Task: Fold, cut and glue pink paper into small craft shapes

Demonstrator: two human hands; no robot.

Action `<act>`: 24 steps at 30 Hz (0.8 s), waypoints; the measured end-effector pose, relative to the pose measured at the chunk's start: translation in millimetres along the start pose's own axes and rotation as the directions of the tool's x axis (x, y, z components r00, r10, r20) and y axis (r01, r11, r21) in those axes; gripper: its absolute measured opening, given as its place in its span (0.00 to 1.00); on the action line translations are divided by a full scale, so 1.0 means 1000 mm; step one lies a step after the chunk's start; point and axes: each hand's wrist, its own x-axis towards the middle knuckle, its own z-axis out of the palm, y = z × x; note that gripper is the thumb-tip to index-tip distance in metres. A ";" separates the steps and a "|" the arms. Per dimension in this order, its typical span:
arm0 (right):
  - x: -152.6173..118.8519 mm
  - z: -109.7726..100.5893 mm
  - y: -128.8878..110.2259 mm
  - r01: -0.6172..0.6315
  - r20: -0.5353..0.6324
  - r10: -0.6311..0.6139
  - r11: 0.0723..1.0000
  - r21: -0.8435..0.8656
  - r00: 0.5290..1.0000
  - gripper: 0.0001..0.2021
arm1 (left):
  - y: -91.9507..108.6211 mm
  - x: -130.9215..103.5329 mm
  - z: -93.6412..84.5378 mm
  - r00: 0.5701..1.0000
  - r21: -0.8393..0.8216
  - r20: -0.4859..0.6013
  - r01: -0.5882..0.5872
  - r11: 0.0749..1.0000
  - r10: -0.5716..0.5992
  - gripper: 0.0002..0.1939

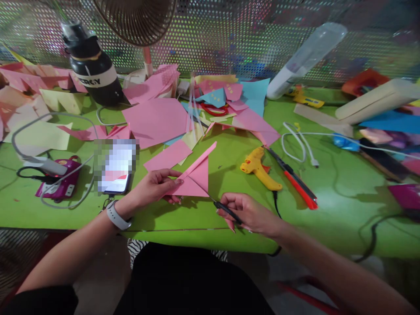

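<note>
A folded piece of pink paper (197,183), roughly triangular with a narrow strip along its upper edge, is pinched in my left hand (162,186) just over the green table. My right hand (246,212) is closed around the black handles of a pair of scissors (229,212). The scissors point up and left, with their blades against the pink paper near its lower right corner. How far apart the blades are is hard to make out. Behind my left hand lies a separate rectangular pink paper piece (169,155).
A yellow glue gun (260,168) and a red-and-black tool (297,183) lie right of the paper. A phone (116,168) and purple power strip (64,179) are on the left. Behind are coloured papers (157,120), a black bottle (93,70) and a fan (138,17).
</note>
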 end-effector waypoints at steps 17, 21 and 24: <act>-0.003 -0.003 -0.001 -0.005 0.034 0.006 1.000 -0.027 0.999 0.25 | 0.001 -0.001 0.001 0.999 -0.036 -0.026 0.022 0.999 -0.023 0.15; -0.009 -0.014 -0.005 0.005 0.080 0.003 0.996 -0.088 0.997 0.23 | 0.005 -0.003 -0.003 0.994 0.006 -0.102 -0.048 0.999 0.048 0.16; -0.004 -0.026 -0.014 0.078 -0.043 -0.085 0.984 -0.162 0.995 0.24 | 0.010 -0.005 -0.008 0.970 0.021 -0.200 -0.139 0.990 0.140 0.16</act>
